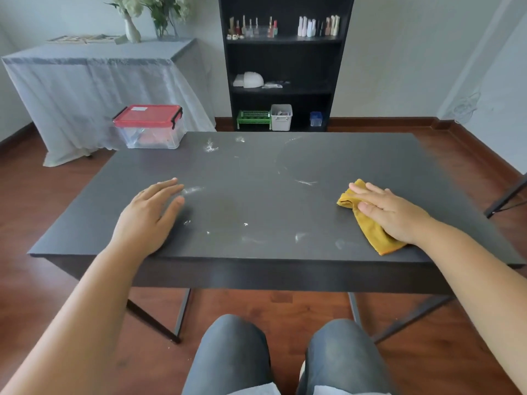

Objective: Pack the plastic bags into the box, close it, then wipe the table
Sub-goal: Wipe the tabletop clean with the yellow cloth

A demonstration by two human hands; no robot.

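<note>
Head view looks down at two knees [233, 354] in gray pants, close to the near edge of a dark table [256, 172]. Brown wood floor [285, 306] shows under it.

On the near left part of the table lies the left hand [148, 215]. It is flat, palm down, fingers spread a little, and it holds nothing. On the near right part, the right hand [390, 212] presses flat on a yellow cloth [373, 232]. The fingers are out straight, not curled around the cloth. One end of the cloth pokes out past the fingertips, and the other end reaches close to the near edge.

White powder marks [194, 190] lie between the hands. One smear sits just beside the left fingertips. More small bits are near the near edge, and more white dust [211, 146] is by the far edge.

At the far left corner stands the box [149, 126]. It is clear with a red lid, and the black clips are down. Some things show inside, but it is too blurry to tell what they are.

Past the table stands a black shelf [285, 64] with small bottles on top and tubs at the bottom. To its left is a side table [99, 78] under a white cover, with flowers [148, 12] in vases.
</note>
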